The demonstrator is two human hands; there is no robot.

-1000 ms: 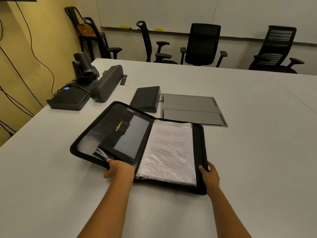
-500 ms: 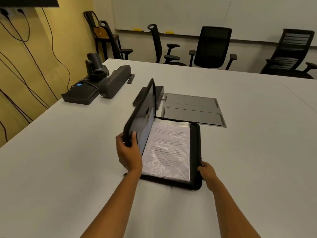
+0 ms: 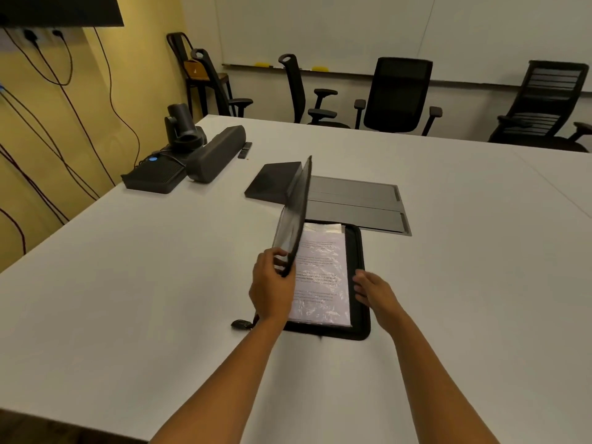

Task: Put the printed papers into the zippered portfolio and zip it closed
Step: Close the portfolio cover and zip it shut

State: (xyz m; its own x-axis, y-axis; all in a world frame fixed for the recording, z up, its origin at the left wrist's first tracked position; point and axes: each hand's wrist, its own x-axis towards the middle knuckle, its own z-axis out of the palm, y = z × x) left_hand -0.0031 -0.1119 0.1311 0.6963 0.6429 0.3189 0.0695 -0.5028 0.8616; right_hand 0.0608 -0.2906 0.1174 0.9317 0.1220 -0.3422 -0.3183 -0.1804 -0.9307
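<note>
Your left hand (image 3: 272, 290) grips the portfolio (image 3: 360, 318) by its upright cover (image 3: 296, 219). Your right hand (image 3: 373, 288) rests loose on the right rim, beside the papers (image 3: 323, 277) inside. Close carelessly and you could trap that hand or crease a sheet.

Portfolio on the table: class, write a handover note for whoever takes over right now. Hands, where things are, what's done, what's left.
Left hand grips the near edge of the cover, which stands almost upright.
Right hand rests on the portfolio's right rim.
Papers lie inside on the flat right half.
Done: papers in. Left: lower the cover, then zip it; the zip pull lies on the table by the near-left corner.
</note>
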